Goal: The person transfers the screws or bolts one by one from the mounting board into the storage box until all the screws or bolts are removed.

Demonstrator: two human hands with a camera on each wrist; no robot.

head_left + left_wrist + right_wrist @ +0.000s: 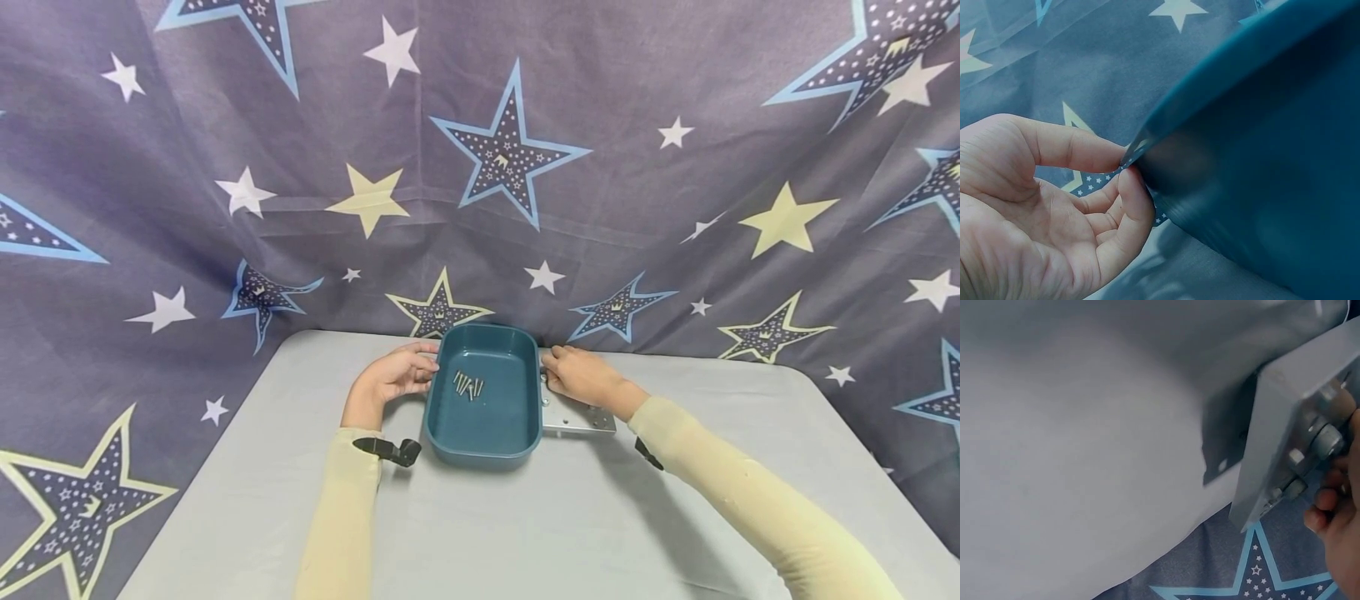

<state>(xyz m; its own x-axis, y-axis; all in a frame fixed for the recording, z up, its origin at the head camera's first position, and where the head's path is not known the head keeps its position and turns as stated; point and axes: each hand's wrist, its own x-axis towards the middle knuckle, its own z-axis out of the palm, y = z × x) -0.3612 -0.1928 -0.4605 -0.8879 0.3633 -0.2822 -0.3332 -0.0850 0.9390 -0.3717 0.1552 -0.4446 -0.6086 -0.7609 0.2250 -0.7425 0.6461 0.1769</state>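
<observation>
A dark teal tray [495,429] lies in the middle of the head view, with several metal screws [468,385] on its floor. At its left side, my left hand [397,373] pinches the tray's edge between thumb and finger, as the left wrist view shows up close. My right hand [591,382] grips a silver metal plate [573,414] against the tray's right side. In the right wrist view, bolt heads [1327,441] stand out from the bracket-like plate's face, and curled fingers [1329,500] are beside them. Part of the plate is hidden under the right hand.
Under everything is a table with a pale grey cover [510,542]. A purple-grey curtain with stars [480,250] hangs right behind the table's far edge. Black straps [378,448] sit on the wrists over pale yellow sleeves.
</observation>
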